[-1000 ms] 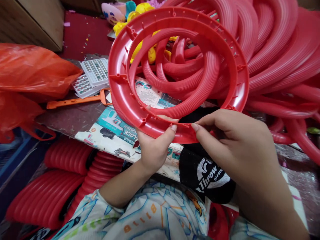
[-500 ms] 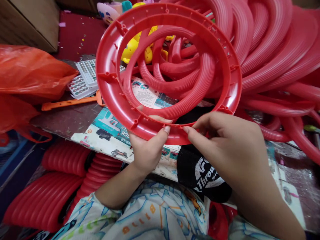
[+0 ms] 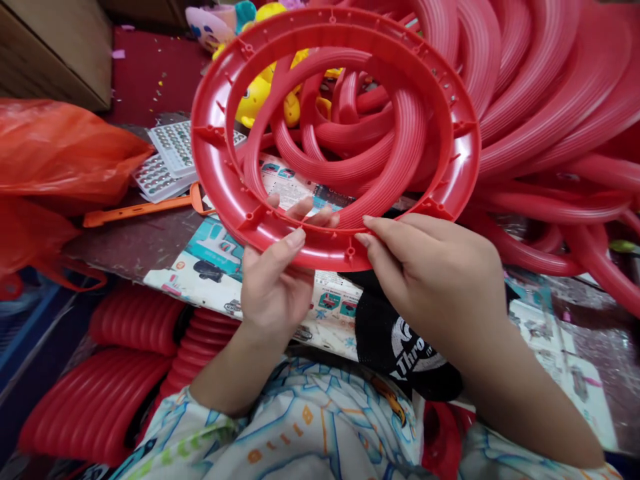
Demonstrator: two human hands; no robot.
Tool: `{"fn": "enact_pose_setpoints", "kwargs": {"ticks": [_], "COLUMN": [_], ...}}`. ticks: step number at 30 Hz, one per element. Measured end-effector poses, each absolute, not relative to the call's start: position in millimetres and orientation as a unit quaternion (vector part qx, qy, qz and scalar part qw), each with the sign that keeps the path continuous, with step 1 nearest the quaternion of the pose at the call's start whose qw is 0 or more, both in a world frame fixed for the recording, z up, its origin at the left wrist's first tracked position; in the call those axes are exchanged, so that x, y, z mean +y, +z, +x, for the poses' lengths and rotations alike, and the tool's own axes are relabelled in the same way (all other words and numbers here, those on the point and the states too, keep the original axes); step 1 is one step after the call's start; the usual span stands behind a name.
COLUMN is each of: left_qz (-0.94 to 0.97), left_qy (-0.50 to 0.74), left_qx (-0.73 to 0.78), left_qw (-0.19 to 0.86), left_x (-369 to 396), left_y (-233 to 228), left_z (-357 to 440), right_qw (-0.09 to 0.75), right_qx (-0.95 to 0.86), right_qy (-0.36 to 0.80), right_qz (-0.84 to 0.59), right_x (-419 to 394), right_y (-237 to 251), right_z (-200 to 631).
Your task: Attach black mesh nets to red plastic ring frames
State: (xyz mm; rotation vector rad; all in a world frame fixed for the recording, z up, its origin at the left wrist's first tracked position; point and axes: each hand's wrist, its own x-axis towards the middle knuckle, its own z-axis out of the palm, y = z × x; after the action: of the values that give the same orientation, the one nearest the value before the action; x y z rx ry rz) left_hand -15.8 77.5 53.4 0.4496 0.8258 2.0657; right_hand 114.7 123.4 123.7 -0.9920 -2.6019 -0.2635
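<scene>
A red plastic ring (image 3: 210, 180), its hollow ribbed side towards me, is held up tilted above the worktop. My left hand (image 3: 277, 287) is at its lower left, thumb on the front and fingers reaching behind and showing through the opening. The grip looks loose. At the bottom of the ring, my right hand (image 3: 440, 273) pinches the inner rim between thumb and forefinger. Small metal-looking bits (image 3: 447, 87) sit in the ring's upper right channel. Behind it lies a ridged red ring (image 3: 410, 140) among other such rings.
Piled red rings (image 3: 540, 113) fill the right and back. Trays of small shiny pieces (image 3: 173, 150), an orange strap-like piece (image 3: 145, 208) and an orange bag (image 3: 65, 153) are left. Printed card (image 3: 215, 247) and black fabric (image 3: 435, 380) lie beneath. Stacked red pieces (image 3: 95, 400) stand lower left.
My left hand has loosened, slid left along the ring and spread its fingers behind it. The ring has turned a little and its lower edge has risen; my right hand moved slightly up and left.
</scene>
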Motion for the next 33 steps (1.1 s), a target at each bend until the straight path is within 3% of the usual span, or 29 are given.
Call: {"fn": "enact_pose_setpoints", "kwargs": {"ticks": [8, 12, 26, 33], "left_qz": [0.095, 0.058, 0.138, 0.172], "left_qy": [0.833, 0.854, 0.861, 0.845], "left_qx": [0.297, 0.307, 0.299, 0.312], "left_qw": [0.457, 0.417, 0.387, 0.398], "left_x": [91.2, 95.2, 95.3, 87.9], "left_y": [54.2, 51.4, 51.2, 48.8], "left_z": [18.9, 18.7, 11.7, 8.5], "right_qw": [0.217, 0.219, 0.238, 0.209], "right_qx": [-0.906, -0.911, -0.924, -0.92], "right_qy": [-0.135, -0.136, -0.131, -0.035], "right_qz": [-0.338, -0.321, -0.268, -0.33], "right_x": [127.8, 126.3, 121.3, 125.5], "right_y": [106.7, 104.7, 114.9, 123.2], "right_z": [108.1, 107.3, 112.6, 114.6]}}
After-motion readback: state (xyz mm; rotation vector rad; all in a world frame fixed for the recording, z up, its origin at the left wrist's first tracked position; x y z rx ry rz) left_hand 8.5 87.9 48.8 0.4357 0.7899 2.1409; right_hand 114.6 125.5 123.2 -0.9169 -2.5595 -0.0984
